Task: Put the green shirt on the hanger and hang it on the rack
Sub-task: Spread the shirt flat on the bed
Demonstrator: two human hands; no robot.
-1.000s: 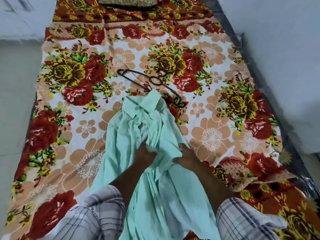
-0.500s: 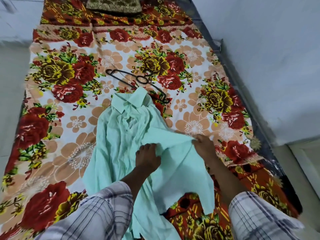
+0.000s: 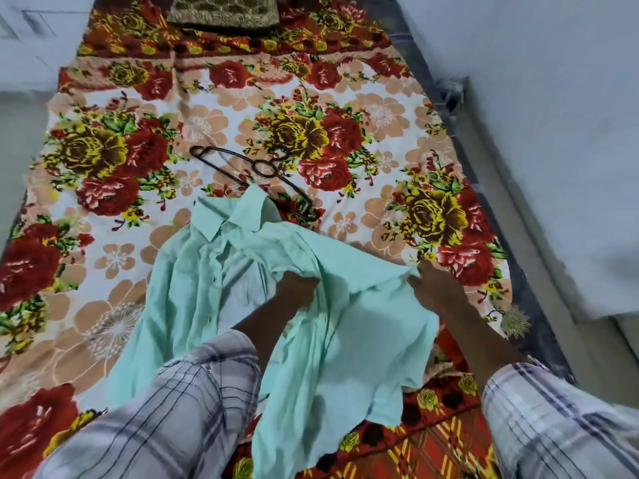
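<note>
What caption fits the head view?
Left hand and right hand grip green shirt on floral bedsheet, hanger at its collar.

right hand (image 3: 436, 288): moved rightward | green shirt (image 3: 363, 305): front panel pulled open, spread right

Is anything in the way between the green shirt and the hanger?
Nothing visible. The hanger lies on the bedsheet just past the shirt, whose collar covers a bit of it. The left hand and right hand hold the shirt. No rack shows.

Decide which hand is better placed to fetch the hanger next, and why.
Probably the left hand: it grips the green shirt nearer the hanger; the right hand pinches the shirt's edge farther off.
</note>
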